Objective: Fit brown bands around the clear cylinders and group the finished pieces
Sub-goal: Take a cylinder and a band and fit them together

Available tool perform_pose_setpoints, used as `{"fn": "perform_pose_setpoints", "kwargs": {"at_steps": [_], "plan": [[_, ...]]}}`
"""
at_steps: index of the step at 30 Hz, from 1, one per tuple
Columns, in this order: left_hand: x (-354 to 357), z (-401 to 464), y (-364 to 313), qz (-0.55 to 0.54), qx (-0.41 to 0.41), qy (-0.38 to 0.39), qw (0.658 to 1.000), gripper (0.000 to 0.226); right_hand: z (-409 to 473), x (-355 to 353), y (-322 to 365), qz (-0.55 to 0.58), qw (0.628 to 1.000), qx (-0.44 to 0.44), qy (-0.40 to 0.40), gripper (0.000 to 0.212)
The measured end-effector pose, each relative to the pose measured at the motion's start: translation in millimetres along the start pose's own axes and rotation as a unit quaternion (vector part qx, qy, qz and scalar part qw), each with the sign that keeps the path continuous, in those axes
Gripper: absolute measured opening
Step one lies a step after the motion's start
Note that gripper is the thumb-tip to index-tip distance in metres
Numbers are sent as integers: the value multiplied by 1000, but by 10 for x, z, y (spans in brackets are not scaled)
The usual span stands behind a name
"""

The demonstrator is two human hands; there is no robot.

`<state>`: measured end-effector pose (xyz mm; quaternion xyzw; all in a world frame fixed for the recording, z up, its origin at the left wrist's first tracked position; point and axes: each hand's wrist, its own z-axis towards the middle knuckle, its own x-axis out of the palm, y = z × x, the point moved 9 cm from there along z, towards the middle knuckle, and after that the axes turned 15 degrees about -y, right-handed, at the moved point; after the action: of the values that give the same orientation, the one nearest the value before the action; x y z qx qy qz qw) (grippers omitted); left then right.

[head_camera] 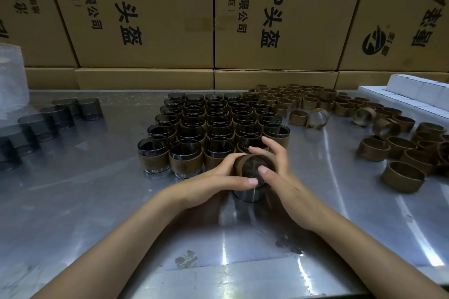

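Note:
Both my hands hold one clear cylinder [252, 192] tilted toward me just in front of the finished group. A brown band [240, 162] sits around its far end. My left hand [218, 177] grips the cylinder from the left, thumb across its side. My right hand [279, 170] curls round it from the right, fingers over the band's rim and thumb on the glass. Behind them stand several rows of banded cylinders [213, 126]. Bare clear cylinders [48, 116] line up at the left. Loose brown bands [403, 176] lie scattered at the right.
A shiny metal table [97, 201] carries everything. Cardboard boxes [150, 19] form a wall along its far edge. White flat boxes [418, 92] are stacked at the far right. A clear plastic bag [11, 80] stands at the far left.

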<state>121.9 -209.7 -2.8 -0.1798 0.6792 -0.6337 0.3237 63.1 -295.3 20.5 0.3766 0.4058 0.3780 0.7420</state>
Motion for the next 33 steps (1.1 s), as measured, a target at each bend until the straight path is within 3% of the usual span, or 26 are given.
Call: {"fn": "perform_pose_setpoints", "kwargs": {"at_steps": [3,5,7,9,12,15,20,23,25,27,29,30,33], "plan": [[29,2,30,2,-10,4,1000,64,6,17,-83,-18,999,30,5,43],[29,100,18,6,9,-59,998,75,6,10,-96,-17,999,31,1,55],[-54,197,3,-17,35,-156,987,77,-10,53,-94,-1,999,34,11,52],[-22,183,-93,-51,55,-194,978,76,-20,106,-78,27,999,40,25,41],[-21,84,-273,-135,72,-227,962,99,112,123,-6,69,997,13,-34,51],[76,63,-272,-223,47,-230,946,64,154,6,87,123,985,-54,-107,46],[161,22,-232,-235,9,-189,953,76,78,30,100,160,987,-3,-32,61],[184,-2,-270,-243,9,-164,956,67,238,-59,116,121,987,-33,-100,55],[188,49,-276,-231,16,-164,959,69,192,-58,137,135,986,-67,-73,66],[165,108,-331,-210,22,-191,959,68,221,-72,111,181,978,-16,-98,66],[103,133,-304,-195,32,-212,957,82,188,-32,11,234,965,58,-99,60],[103,149,-261,-179,39,-199,963,89,152,-30,-4,244,963,67,-94,58],[122,137,-87,-136,35,-168,976,79,157,-76,5,257,958,59,-116,54]]}}
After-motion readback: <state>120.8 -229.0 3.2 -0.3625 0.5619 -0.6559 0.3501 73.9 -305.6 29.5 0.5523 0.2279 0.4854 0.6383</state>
